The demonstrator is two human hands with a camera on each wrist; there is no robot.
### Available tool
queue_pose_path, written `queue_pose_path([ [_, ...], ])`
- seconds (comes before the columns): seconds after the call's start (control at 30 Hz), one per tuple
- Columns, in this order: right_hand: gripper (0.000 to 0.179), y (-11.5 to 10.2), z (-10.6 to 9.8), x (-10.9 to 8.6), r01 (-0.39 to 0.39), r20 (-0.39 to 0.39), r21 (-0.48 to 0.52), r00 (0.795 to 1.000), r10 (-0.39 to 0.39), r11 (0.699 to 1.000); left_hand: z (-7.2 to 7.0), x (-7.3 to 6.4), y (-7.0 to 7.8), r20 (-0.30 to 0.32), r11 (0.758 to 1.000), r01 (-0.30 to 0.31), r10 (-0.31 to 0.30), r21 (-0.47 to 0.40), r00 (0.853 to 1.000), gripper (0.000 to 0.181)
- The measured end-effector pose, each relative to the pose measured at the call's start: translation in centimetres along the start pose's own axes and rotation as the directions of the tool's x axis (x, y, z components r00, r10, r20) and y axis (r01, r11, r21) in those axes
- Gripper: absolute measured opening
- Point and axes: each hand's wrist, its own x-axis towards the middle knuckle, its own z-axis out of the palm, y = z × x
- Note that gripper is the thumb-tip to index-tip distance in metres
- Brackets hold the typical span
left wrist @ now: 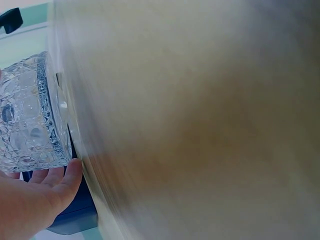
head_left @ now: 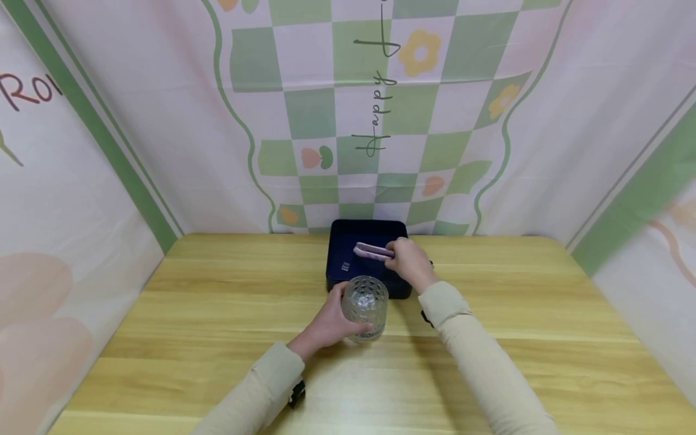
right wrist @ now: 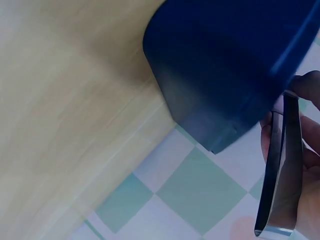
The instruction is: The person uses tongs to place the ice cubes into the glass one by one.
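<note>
My left hand [head_left: 330, 319] grips a clear, patterned glass [head_left: 365, 305], with the thumb on its near side and fingers around the left. In the left wrist view the cut-pattern glass [left wrist: 27, 117] is close to the tabletop; I cannot tell whether it touches. Pinched in my right hand [head_left: 410, 263] is a pair of shiny tongs [head_left: 372, 251], their tips pointing left over a dark blue box [head_left: 400, 291]. A small, light, patterned patch [head_left: 345, 266] shows inside the box, too small to identify. Whether the tips hold anything, I cannot tell.
The box stands at the far edge of the wooden table [head_left: 244, 290], just beyond the glass. A checkered, flowered cloth [head_left: 359, 115] hangs right behind it, and more printed cloth [head_left: 81, 181] encloses the sides.
</note>
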Motion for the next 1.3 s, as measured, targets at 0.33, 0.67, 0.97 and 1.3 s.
queue_pose_path([
  [0.33,0.027,0.5,-1.4,-1.7,0.093,-0.125,-0.02,0.988,-0.095,0.995,0.0,-0.2,0.2,-0.001,1.0,0.012,-0.012,0.017,1.0,0.102],
  [0.67,0.025,0.7,-2.4,-4.8,0.206,-0.222,-0.011,0.954,-0.203,0.979,-0.1,-0.1,0.2,-0.006,1.0,0.008,-0.008,0.019,1.0,0.102],
  [0.97,0.024,1.0,-2.9,-7.8,0.293,-0.223,0.011,0.933,-0.283,0.956,0.0,0.1,-0.1,-0.012,1.0,0.0,0.0,0.015,1.0,0.102],
  [1.3,0.022,1.8,-2.2,-9.5,0.435,-0.29,-0.048,0.855,-0.429,0.899,0.0,0.2,-0.2,-0.01,1.0,-0.016,0.016,0.001,1.0,0.1],
])
